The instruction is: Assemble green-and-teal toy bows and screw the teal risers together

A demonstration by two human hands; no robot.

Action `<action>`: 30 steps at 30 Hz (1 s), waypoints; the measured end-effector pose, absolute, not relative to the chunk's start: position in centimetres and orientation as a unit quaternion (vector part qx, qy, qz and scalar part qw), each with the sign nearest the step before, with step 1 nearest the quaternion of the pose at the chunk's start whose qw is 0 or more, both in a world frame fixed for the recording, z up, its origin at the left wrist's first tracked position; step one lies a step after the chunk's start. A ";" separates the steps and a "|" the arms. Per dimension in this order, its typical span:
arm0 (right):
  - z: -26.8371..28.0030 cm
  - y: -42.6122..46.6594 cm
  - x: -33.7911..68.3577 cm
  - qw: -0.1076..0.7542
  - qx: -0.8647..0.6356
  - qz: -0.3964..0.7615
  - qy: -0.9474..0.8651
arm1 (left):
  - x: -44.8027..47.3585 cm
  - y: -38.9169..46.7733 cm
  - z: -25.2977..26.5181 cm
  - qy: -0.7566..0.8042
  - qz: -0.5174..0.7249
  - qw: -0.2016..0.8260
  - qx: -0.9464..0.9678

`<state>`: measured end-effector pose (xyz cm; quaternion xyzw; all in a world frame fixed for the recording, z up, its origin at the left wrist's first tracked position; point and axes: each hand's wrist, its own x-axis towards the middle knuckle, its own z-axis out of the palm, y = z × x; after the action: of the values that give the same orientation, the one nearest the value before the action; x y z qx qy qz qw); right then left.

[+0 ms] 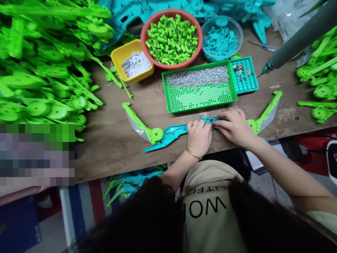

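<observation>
A blue plastic toy bow body (173, 133) lies across the near part of the table, with a green bow limb (140, 124) at its left end and another green limb (268, 110) at its right. My left hand (199, 137), wearing a ring and a bangle, is closed over the middle of the blue body. Just to its right, my right hand (235, 126) has its fingers bent together at the blue centre; any small piece between them is hidden. A thin dark strand runs along the body's left part.
Beyond the bow stand a green tray (201, 107) of small screws, a blue tray (256, 86) with metal bits, a red bowl (143, 45), a yellow bin (118, 56) and a clear tub (240, 35). A power screwdriver (292, 44) hangs at right. Green parts (39, 77) pile up left.
</observation>
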<state>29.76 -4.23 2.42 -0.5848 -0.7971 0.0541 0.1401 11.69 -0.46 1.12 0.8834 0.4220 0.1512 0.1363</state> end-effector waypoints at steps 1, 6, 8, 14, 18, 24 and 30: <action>2.3 -4.2 29.8 0.136 -0.582 0.049 -0.800 | 11.8 -0.4 1.1 0.424 0.150 0.130 0.884; 1.8 -4.4 29.9 0.125 -0.599 0.039 -0.790 | 11.7 -0.3 1.0 0.396 0.164 0.115 0.896; 1.7 -4.8 30.0 0.140 -0.608 0.032 -0.781 | 11.7 -0.4 0.8 0.390 0.162 0.113 0.900; 1.8 -5.7 30.3 0.134 -0.593 -0.030 -0.793 | 11.7 -0.3 0.9 0.367 0.119 0.089 0.918; 2.0 -5.2 30.1 0.114 -0.592 -0.013 -0.798 | 11.5 -0.1 1.2 0.361 0.112 0.117 0.918; 1.7 -4.0 29.6 0.162 -0.658 0.135 -0.723 | 11.8 0.9 1.5 0.369 0.118 0.163 0.907; 2.4 -3.1 29.8 0.182 -0.689 0.232 -0.662 | 12.5 1.5 1.9 0.370 0.121 0.140 0.910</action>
<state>29.83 -3.08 2.42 -0.6889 -0.6620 0.2323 0.1822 12.47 1.50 1.94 0.9104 0.3701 0.1208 0.1399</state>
